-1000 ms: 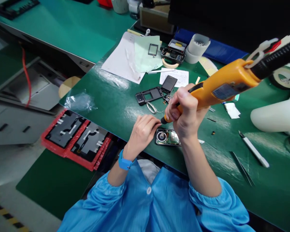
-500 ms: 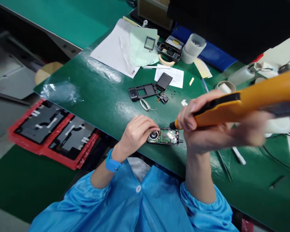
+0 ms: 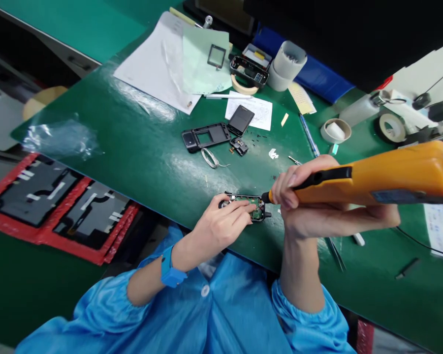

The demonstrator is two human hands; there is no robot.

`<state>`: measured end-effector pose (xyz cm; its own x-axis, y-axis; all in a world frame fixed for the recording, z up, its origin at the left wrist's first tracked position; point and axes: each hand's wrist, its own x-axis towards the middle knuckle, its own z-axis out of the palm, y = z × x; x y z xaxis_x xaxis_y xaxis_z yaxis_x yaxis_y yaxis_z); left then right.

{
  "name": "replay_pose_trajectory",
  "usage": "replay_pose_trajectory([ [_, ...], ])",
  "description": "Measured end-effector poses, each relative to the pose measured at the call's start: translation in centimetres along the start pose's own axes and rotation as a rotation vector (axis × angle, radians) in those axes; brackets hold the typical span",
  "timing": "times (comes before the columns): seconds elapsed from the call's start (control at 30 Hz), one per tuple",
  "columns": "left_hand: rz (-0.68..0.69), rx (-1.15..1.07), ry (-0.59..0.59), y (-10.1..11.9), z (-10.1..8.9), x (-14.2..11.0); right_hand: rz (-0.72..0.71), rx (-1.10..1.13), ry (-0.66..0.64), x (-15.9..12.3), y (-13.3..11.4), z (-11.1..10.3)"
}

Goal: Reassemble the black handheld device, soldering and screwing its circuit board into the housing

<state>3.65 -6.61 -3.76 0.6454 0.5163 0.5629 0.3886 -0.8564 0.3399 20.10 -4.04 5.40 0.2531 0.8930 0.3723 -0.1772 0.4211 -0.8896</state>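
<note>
An opened mobile phone [image 3: 258,212] lies near the front edge of the table, its green circuit board showing. My left hand [image 3: 223,222] is laid over its left part, fingers stretched across the board and holding it down; they hide the round part there. My right hand [image 3: 299,206] grips an orange electric screwdriver [image 3: 402,172], held almost level. Its dark tip is at the phone's upper right corner; I cannot tell whether it touches a screw. Beyond the phone lie a black phone housing [image 3: 216,133], a battery-like black block [image 3: 240,120], a small black module [image 3: 239,145] and a coiled white cable [image 3: 209,158].
Small dark screws [image 3: 256,137] are scattered past the module. Tweezers [image 3: 335,253] lie right of my right forearm. Papers [image 3: 151,64], a white cup [image 3: 290,61], tape rolls [image 3: 390,127] and a bottle [image 3: 358,109] stand farther back. Red-wrapped panels [image 3: 40,233] sit left, below the table.
The screwdriver has swung to nearly level, and its tip has moved from beside my left fingers to the phone's right end. My left hand has gone from a pinch to fingers spread over the board.
</note>
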Motion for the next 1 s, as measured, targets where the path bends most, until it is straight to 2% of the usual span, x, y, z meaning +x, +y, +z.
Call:
replay_pose_trajectory([
  [0.27,0.009,0.047,0.002,0.0,0.0,0.2,0.084,-0.015,0.012,0.1,0.2,-0.5],
  [0.53,0.009,0.059,0.013,0.0,0.1,0.3,0.061,0.019,0.009,-0.1,0.5,-0.4],
  [0.77,0.003,0.042,0.029,-0.1,0.2,0.3,0.131,0.004,-0.165,0.1,0.2,-1.3],
  [1.0,0.004,0.06,0.034,-0.2,0.5,0.3,0.174,0.007,-0.07,-0.7,0.5,-0.8],
])
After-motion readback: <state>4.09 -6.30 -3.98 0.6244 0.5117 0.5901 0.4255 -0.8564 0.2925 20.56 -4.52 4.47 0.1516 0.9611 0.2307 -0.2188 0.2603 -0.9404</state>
